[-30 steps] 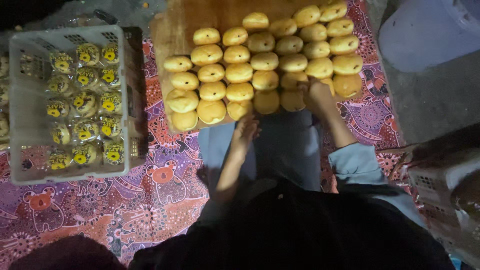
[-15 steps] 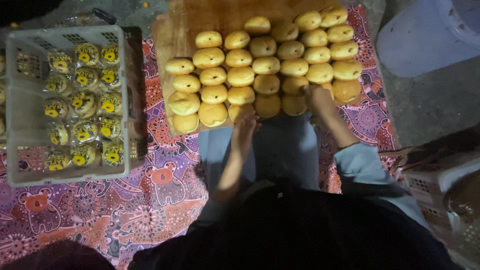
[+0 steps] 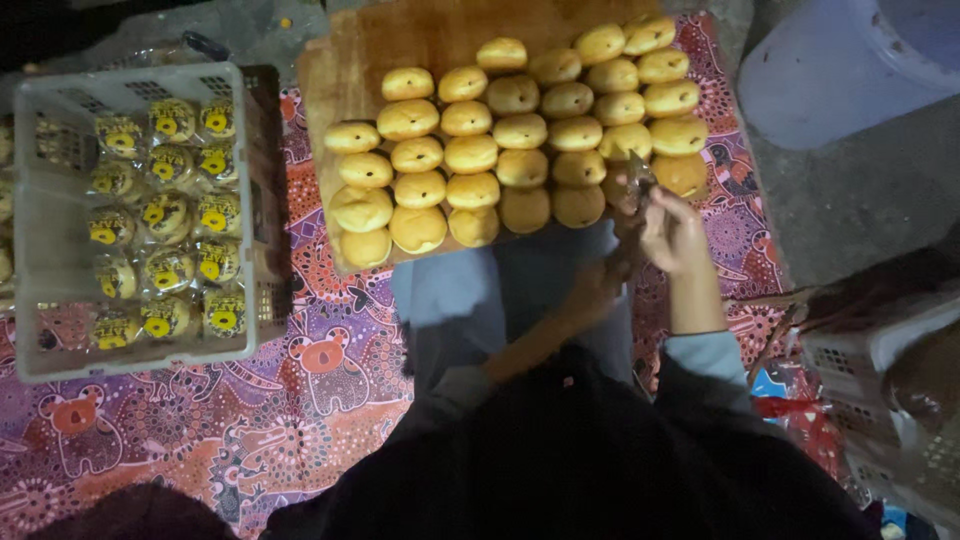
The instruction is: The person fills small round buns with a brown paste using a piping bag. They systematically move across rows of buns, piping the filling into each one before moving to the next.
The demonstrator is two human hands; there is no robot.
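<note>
1. My right hand [image 3: 672,232] pinches a small dark tool [image 3: 640,172] at the near right corner of the bun rows [image 3: 520,130].
2. My left hand [image 3: 598,290] sits blurred beside it (grip unclear).
3. The wooden board [image 3: 400,40] rests across my lap, presumably for reach.
4. A crate of wrapped buns [image 3: 160,210] sits left.

Matt, golden-crusted buns [image 3: 470,150] sit on a rough wooden board [image 3: 400,40]. On the left, a pale plastic crate [image 3: 130,355] with lattice walls holds glossy film-wrapped packets [image 3: 165,215]. Underneath lies soft patterned cloth [image 3: 300,400]; far right, a smooth matt plastic tub [image 3: 840,70].
</note>
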